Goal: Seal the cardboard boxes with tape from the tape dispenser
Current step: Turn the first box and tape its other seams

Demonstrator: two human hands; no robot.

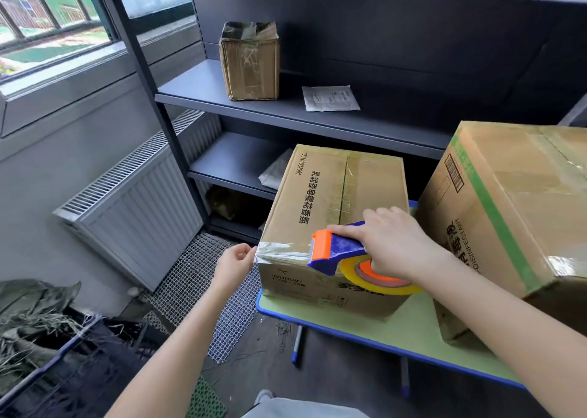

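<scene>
A cardboard box with black printed characters stands on a small green table with a blue rim. My right hand grips the blue and orange tape dispenser, which carries a roll of clear tape, against the box's near top edge. A strip of clear tape runs along that edge to the left corner. There my left hand pinches the tape's end at the corner. A larger box with a green stripe stands to the right on the same table.
Dark metal shelves stand behind the table, holding a small taped box and a flat paper packet. A white radiator lines the wall on the left. Wire mesh and dry plant debris lie on the floor.
</scene>
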